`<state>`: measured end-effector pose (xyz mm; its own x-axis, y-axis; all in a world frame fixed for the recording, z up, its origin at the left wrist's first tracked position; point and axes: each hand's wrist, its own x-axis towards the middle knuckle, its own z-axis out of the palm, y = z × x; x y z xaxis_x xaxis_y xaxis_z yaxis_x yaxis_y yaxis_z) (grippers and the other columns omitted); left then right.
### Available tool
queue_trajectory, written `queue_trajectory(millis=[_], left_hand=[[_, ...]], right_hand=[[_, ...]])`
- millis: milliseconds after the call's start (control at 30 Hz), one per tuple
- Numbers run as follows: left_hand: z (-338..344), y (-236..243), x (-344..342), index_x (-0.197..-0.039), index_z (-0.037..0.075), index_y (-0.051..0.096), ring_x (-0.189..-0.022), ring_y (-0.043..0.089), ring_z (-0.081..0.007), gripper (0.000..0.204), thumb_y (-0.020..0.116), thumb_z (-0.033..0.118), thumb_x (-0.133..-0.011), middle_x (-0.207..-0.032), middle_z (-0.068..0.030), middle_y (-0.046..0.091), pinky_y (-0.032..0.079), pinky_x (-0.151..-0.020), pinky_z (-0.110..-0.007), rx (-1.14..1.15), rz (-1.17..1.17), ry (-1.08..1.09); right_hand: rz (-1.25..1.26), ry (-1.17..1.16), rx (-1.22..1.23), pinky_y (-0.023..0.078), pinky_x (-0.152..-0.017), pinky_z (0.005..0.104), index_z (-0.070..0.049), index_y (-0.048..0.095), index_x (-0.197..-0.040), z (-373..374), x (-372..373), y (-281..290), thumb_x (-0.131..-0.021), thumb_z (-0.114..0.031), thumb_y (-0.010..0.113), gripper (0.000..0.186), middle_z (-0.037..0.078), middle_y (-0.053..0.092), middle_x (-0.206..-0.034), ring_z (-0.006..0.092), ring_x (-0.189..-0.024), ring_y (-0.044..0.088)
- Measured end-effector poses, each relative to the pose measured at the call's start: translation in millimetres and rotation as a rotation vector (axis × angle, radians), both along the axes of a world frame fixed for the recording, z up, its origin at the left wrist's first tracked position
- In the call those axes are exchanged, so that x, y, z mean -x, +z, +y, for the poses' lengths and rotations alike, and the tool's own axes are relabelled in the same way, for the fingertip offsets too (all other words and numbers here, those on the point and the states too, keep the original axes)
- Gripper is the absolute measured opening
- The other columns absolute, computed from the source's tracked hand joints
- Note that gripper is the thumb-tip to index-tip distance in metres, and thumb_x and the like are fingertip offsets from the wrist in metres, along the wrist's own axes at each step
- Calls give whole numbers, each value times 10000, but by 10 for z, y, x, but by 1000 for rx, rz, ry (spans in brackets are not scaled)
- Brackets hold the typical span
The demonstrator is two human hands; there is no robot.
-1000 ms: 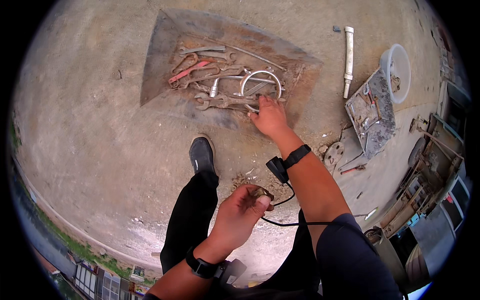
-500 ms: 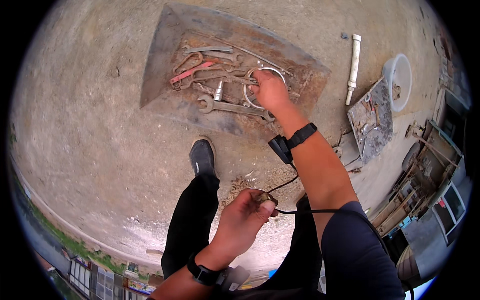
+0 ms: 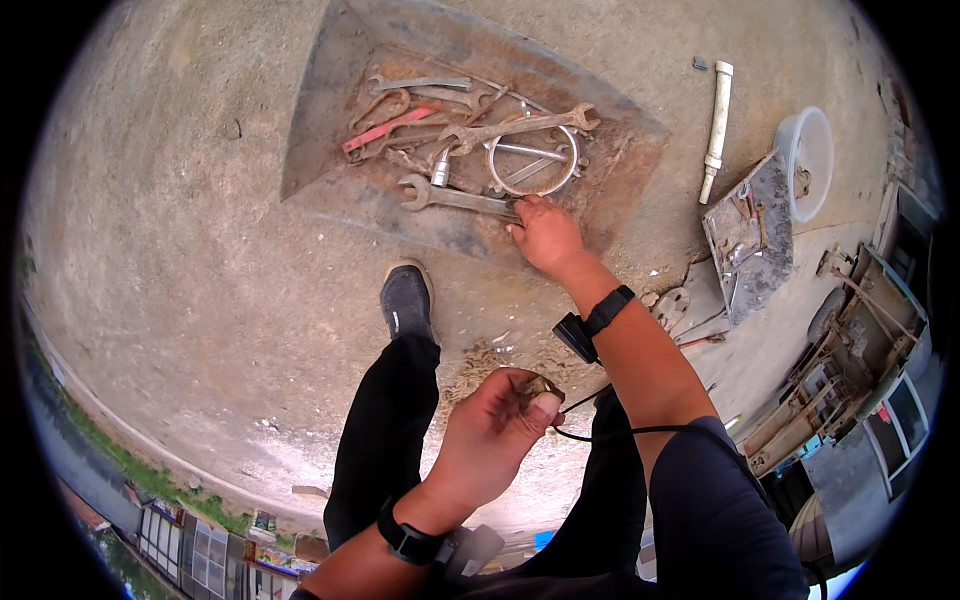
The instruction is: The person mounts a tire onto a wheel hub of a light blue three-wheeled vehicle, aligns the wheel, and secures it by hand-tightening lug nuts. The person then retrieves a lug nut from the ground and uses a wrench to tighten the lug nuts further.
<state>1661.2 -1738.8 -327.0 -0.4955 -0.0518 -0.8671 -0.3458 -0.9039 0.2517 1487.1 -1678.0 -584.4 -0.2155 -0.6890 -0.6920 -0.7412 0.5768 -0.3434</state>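
My right hand is at the near side of a rusty metal tray. Its fingers close on the right end of a large open-end wrench, and they hide that jaw. Beyond it, a long rusty double-ended wrench lies across a metal ring. A shiny socket stands out left of the ring, near a red-handled tool. Close to my body, my left hand pinches a small brass-coloured piece, partly covered by the thumb and fingers.
A white pipe lies right of the tray. Past it are a second tray with tools and a white basin. My left shoe is just below the big tray. A black cable runs along my right arm.
My right hand has drawn back from the ring toward me and onto the large wrench. The rusty double-ended wrench has shifted right, over the ring. My left hand keeps its pinch.
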Motion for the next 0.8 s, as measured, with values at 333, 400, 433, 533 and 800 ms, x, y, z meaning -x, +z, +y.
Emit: queue_trajectory(millis=[333, 400, 433, 533, 800], left_hand=[[4, 6, -28, -1143, 4, 558, -967, 649, -160, 258, 593, 218, -1003, -1087, -83, 658, 495, -826, -292, 10, 34, 35], [7, 4, -32, -1143, 3, 559, -965, 650, -159, 262, 594, 222, -1003, -1083, -82, 658, 495, -824, -293, 11, 33, 42], [9, 0, -34, -1143, 3, 560, -963, 651, -158, 264, 595, 224, -1003, -1081, -82, 657, 496, -824, -293, 12, 32, 45], [34, -15, -38, -1138, 6, 563, -961, 652, -157, 265, 598, 230, -1002, -1077, -77, 656, 496, -818, -290, -8, 20, 41], [42, -33, -54, -1169, 2, 564, -937, 652, -151, 298, 598, 247, -1003, -1063, -64, 655, 496, -803, -282, 27, 28, 36]], right_hand=[[42, 3, 13, 432, -986, 464, -39, 599, -1147, -82, -305, -157, -883, -258, 641, 345, 151, 609, -1222, 333, -1213, 538], [44, -8, 38, 437, -982, 466, -31, 595, -1141, -43, -317, -156, -873, -261, 656, 359, 157, 607, -1191, 341, -1188, 550], [45, -14, 50, 440, -980, 467, -27, 593, -1139, -30, -319, -159, -868, -263, 663, 366, 160, 607, -1175, 345, -1175, 556], [-3, 42, 7, 469, -952, 458, -20, 590, -1103, -41, -313, -142, -856, -256, 680, 353, 171, 595, -1157, 366, -1124, 578], [17, 118, 245, 504, -880, 464, -13, 560, -1044, -687, 393, 417, -869, -206, 677, 286, 187, 573, -1112, 369, -1051, 597]])
